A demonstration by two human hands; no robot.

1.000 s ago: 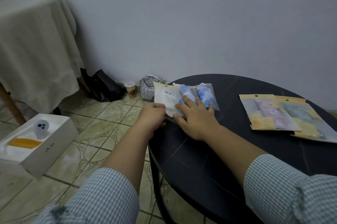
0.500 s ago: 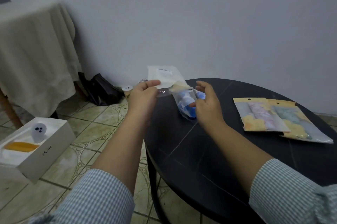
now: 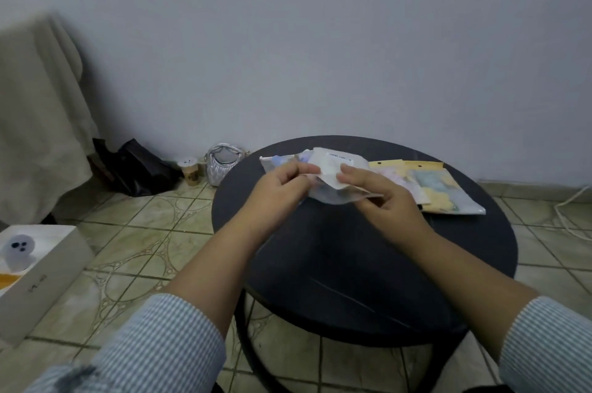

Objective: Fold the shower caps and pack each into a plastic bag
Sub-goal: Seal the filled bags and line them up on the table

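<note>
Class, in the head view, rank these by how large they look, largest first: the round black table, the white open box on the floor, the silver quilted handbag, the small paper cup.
1. Round black table
2. White open box, cut off by the frame edge
3. Silver quilted handbag
4. Small paper cup

The box lies nearer the camera, which enlarges it.

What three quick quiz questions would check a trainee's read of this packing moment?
1. True or false: both hands grip the plastic bag above the round black table.
2. Where do the packed bags lie: A) on the floor, B) on the table past the right hand, C) in the white box?
3. What does the left hand hold?

Key: 1 true; 2 B; 3 the bag's left end.
</note>
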